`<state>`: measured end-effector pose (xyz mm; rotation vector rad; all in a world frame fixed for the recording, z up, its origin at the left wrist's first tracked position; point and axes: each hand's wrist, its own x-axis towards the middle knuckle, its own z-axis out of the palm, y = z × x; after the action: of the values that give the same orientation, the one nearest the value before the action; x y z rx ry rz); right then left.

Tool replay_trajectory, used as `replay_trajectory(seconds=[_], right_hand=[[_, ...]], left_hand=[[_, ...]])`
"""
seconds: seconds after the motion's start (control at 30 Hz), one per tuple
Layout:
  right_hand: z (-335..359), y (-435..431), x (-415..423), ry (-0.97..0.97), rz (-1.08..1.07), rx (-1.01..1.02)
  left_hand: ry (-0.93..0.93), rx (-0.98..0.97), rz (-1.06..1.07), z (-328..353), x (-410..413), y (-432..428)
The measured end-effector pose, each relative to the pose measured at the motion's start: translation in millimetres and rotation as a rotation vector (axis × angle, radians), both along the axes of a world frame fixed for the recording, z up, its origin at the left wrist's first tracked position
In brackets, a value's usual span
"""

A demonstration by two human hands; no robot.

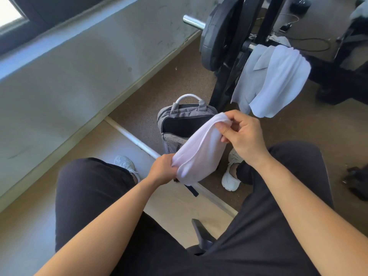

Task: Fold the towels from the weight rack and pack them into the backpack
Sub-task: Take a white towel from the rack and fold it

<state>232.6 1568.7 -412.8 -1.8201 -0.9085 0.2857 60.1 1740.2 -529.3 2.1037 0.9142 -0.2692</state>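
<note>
A folded pale pink towel (pixel 201 150) hangs between my two hands, above the floor in front of my knees. My left hand (pixel 162 169) grips its lower end. My right hand (pixel 242 135) pinches its upper end between thumb and fingers. Just behind the towel stands a grey backpack (pixel 180 124) with its main pocket unzipped and dark inside; the towel hides part of its opening. Two more towels, one grey (pixel 248 80) and one white (pixel 280 82), drape over a bar of the black weight rack (pixel 227 76) at the upper right.
Black weight plates (pixel 216 36) on a chrome bar sit left of the draped towels. A grey wall runs along the left. A white pipe (pixel 135 141) lies on the floor beside the backpack. My legs and white shoes flank the bag. Dark objects lie at far right.
</note>
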Motion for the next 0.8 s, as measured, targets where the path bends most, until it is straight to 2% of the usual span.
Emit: replay_trajectory(seconds=[0.07,0.17,0.27,0.33,0.43,0.5,0.6,0.8], right_hand=[[-6.8,-2.6,9.6,-0.027,-0.087,-0.019],[-20.4,-6.3,26.1,-0.067,-0.206,-0.114],[-29.5,-8.9,40.7,-0.041,-0.268,-0.168],[-33.0,-11.4,47.6,-0.064,-0.297,-0.22],[-35.1,-14.1,54.1,-0.143,-0.333,-0.331],[-33.6,-13.1,55.3,-0.222,-0.348,-0.368],[-31.0,-8.3,52.0,-0.132,-0.288,-0.303],[-35.4,-3.7,42.5,0.056,-0.207,-0.232]], left_hand=[[0.037,-0.052,0.016,-1.3,-3.3,3.0],[0.006,-0.289,0.109,-0.3,-8.5,7.5],[-0.101,-0.503,0.27,9.2,-9.9,7.9],[-0.177,-0.553,0.379,18.5,-9.3,7.0],[-0.26,-0.519,0.538,28.5,-11.8,10.8],[-0.267,-0.413,0.58,34.2,-13.1,16.0],[-0.275,-0.312,0.628,47.2,-13.3,25.3],[-0.384,-0.873,0.913,57.9,-21.4,41.4]])
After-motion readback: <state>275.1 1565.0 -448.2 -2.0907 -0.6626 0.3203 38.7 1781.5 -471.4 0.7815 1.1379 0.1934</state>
